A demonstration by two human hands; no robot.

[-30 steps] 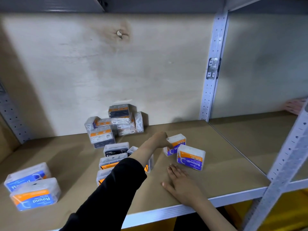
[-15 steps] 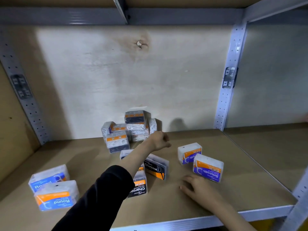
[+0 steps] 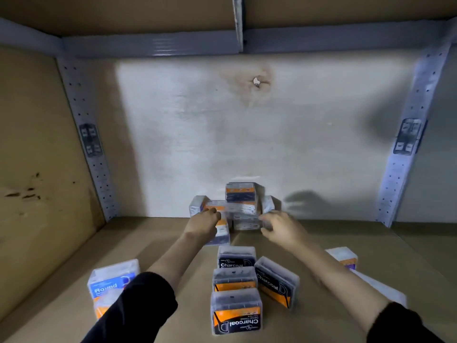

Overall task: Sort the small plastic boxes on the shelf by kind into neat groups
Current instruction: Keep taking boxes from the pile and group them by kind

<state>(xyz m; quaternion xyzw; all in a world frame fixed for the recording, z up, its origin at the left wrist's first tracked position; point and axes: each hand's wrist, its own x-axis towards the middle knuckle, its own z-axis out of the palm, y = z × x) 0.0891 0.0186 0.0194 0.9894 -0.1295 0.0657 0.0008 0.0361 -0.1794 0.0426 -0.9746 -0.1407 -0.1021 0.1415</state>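
Note:
A jumbled pile of small clear plastic boxes [image 3: 241,198] sits against the back wall of the shelf. My left hand [image 3: 204,222] reaches to the pile's left side, fingers curled at a box there. My right hand [image 3: 278,227] reaches to the pile's right side, fingers bent close to the boxes. Motion blur hides whether either hand grips a box. Several black and orange Charcoal boxes [image 3: 236,310] lie in the middle foreground between my forearms. A blue Round box [image 3: 111,278] lies at the front left. A Smooth box [image 3: 343,257] shows beyond my right forearm.
The brown shelf board [image 3: 153,243] ends at a tan side panel [image 3: 37,169] on the left. Perforated grey metal posts [image 3: 405,154] stand at both back corners. A pale back panel [image 3: 222,132] closes the rear, and another shelf runs close overhead.
Both hands have moved to the pile at the back wall; the right one left the shelf's front edge. The camera has moved closer and lower.

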